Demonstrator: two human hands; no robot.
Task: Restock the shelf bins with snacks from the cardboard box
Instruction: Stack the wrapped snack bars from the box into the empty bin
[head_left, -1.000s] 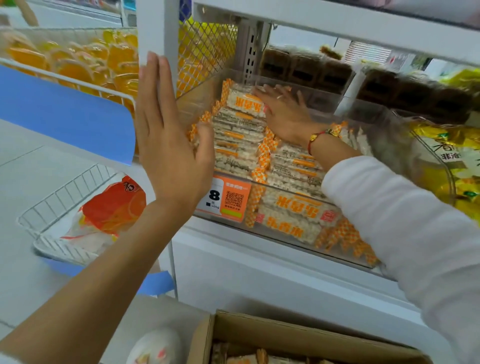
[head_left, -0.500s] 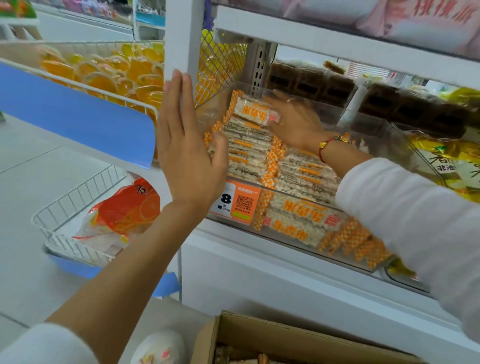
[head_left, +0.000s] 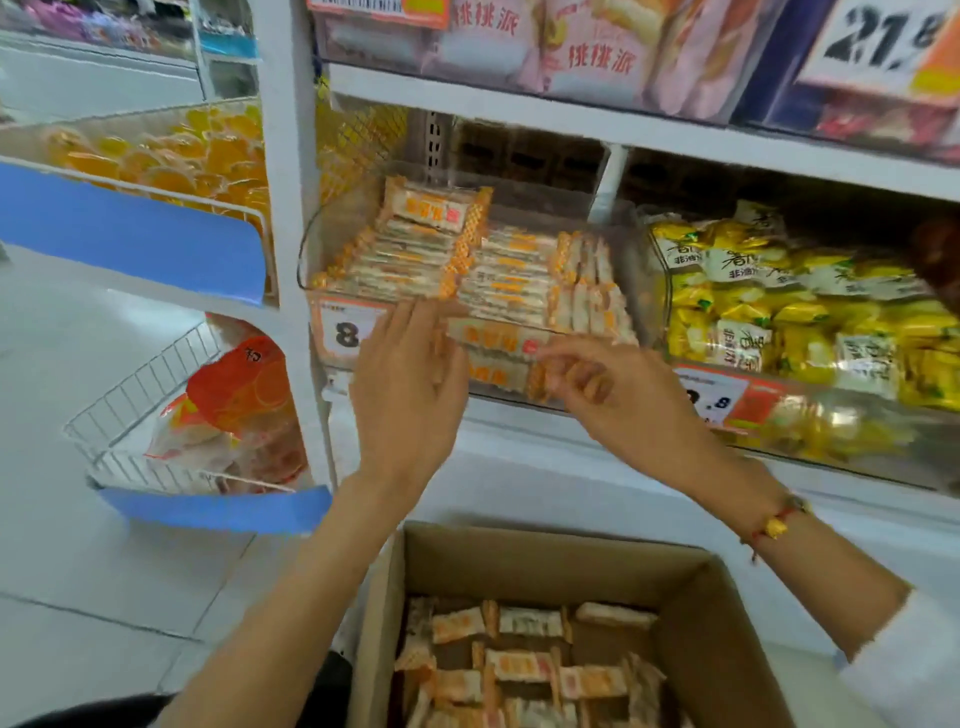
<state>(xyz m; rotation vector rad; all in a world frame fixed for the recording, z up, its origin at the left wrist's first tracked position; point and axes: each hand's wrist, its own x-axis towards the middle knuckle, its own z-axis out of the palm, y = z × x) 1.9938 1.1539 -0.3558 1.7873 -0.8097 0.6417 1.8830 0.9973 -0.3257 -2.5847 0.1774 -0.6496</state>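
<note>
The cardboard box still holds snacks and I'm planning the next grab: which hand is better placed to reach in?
Probably the left hand: it hangs open directly above the cardboard box, while the right hand is farther off.

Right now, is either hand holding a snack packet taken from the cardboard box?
No. The left hand and right hand hang empty in front of the clear bin, above the cardboard box.

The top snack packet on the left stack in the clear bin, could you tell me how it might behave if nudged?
The top snack packet probably slides easily: its wrapper looks glossy. Sitting atop a tall stack, it might topple forward. It looks small and likely light.
</note>
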